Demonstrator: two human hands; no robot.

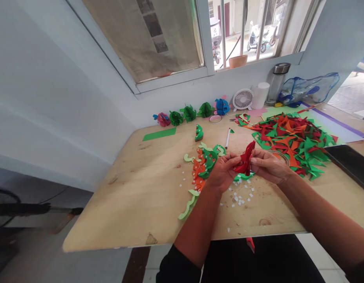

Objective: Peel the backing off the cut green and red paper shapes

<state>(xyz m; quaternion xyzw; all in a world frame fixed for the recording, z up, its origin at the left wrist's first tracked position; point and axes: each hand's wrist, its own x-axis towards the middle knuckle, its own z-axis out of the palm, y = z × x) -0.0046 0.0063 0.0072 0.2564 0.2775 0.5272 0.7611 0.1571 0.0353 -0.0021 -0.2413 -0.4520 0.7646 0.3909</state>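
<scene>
A layered red paper piece (247, 159) is held up above the table between both hands, its sheets fanned apart at the top. My left hand (227, 169) pinches its left side, and my right hand (268, 164) pinches its right side. Under and left of my left hand lie green cut-paper shapes (210, 160) and orange ones (198, 175) with small white squares on them. Pale green wavy strips (187, 208) lie nearer the front. Small white squares (239, 199) are scattered below my hands. A white pen (228, 138) rests just beyond them.
A heap of red, orange and green paper scraps (290, 137) covers the right side, with a black phone (351, 165) beside it. Along the wall stand folded paper figures (189, 113), a small white fan (243, 99) and a glass bottle (277, 83). A green strip (160, 134) lies at back left.
</scene>
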